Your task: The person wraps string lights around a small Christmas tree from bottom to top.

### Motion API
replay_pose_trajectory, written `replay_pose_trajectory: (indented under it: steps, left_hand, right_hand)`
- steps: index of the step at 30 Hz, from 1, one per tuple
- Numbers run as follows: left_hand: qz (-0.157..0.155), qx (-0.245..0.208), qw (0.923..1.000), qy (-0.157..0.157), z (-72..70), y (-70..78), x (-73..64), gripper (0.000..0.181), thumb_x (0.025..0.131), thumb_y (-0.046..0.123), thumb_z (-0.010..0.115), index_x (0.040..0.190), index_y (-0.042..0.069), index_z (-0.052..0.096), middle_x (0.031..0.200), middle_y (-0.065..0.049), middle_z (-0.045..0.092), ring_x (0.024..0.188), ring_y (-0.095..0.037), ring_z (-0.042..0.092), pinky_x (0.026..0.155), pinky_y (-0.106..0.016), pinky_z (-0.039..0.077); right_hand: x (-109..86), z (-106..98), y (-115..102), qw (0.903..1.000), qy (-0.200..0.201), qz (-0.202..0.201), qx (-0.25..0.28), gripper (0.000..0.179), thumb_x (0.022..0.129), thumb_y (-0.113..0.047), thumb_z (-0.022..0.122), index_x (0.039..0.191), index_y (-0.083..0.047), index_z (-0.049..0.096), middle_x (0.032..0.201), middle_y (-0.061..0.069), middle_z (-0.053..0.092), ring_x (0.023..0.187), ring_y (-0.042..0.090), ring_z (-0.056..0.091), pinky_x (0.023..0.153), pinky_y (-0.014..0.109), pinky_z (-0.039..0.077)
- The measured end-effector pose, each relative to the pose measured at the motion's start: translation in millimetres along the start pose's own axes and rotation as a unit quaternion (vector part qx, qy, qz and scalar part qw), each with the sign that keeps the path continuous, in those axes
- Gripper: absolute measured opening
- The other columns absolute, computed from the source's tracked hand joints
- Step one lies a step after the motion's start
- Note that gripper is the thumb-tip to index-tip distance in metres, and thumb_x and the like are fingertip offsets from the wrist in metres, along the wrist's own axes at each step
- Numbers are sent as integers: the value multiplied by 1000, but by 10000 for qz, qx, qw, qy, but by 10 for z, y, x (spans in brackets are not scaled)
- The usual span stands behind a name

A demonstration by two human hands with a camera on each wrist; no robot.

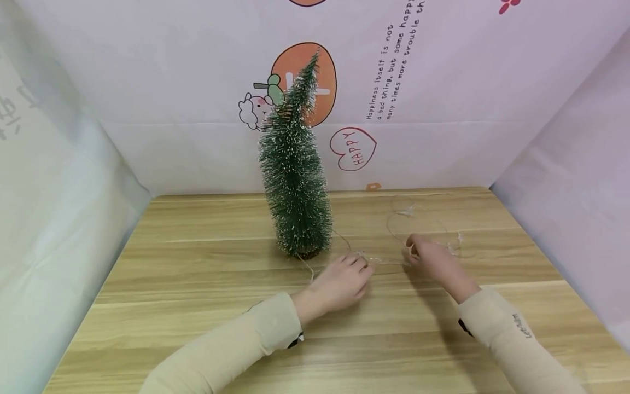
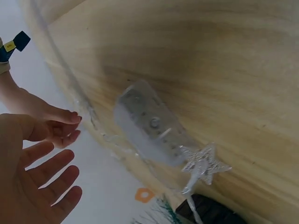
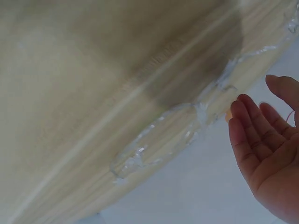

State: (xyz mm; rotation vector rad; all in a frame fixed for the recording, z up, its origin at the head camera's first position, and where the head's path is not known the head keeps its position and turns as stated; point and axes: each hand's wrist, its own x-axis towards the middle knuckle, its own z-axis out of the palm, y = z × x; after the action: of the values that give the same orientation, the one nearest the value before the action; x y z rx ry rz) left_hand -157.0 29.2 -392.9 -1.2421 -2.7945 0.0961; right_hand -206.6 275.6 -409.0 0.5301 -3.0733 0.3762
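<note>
A light string with clear stars (image 1: pixel 406 210) lies on the table, right of a small frosted Christmas tree (image 1: pixel 297 186). My left hand (image 1: pixel 344 279) is low over the table by the tree's base, its fingers loosely spread in the left wrist view. Near it, that view shows a translucent battery box (image 2: pixel 149 123) with a round button and a star (image 2: pixel 204 164) beside it; in the head view the hand hides this box. My right hand (image 1: pixel 430 260) is close over the string, its thumb and fingers apart in the right wrist view, where the wire (image 3: pixel 198 112) loops beyond the fingertips.
The wooden table (image 1: pixel 197 306) ends at a printed white cloth backdrop (image 1: pixel 192 109), with cloth sides left and right. The tall tree stands near the back, its tip bent to the right. More string (image 1: pixel 460 238) lies to the right, behind the right hand.
</note>
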Motion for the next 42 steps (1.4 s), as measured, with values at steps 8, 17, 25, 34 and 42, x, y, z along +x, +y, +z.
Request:
replay_pose_trajectory:
  steps: [8,17,25,34,42]
  left_hand:
    - [40,17,9994,-330,167,-28,-9,41,101,33,43,139,17,48,141,-1,53,131,-18,50,113,-35,38]
    - [-145,50,9961,-869,290,-65,-39,45,101,34,42,143,19,44,145,1,48,135,-18,45,114,-35,36]
    - [-245,-67,9942,-1047,281,-95,-63,47,101,34,42,145,15,41,147,1,46,135,-18,45,114,-36,35]
    - [-192,-338,9992,-11,76,-191,12,41,100,29,46,138,13,49,137,-4,56,125,-20,56,107,-35,44]
    - [-489,-553,9896,1235,-313,-302,83,35,97,22,52,131,14,55,122,-1,65,109,-15,64,90,-27,54]
  right_hand:
    - [-28,81,10,9992,-3,-200,-349,8,84,-12,69,89,-6,71,75,6,67,67,17,61,59,34,52]
    - [-36,154,0,9990,-374,104,-237,4,84,-10,68,84,-6,68,77,3,64,69,14,57,59,30,47]
    - [-8,134,12,9999,38,-62,-100,4,86,-8,64,82,-7,66,79,6,60,69,17,57,60,33,50]
    - [63,-81,-95,9965,666,-120,495,7,90,-4,57,87,-2,63,86,16,68,76,28,65,59,36,51]
    - [97,-309,-309,9772,914,-27,1915,11,95,-6,56,97,2,62,84,14,64,73,12,57,64,28,50]
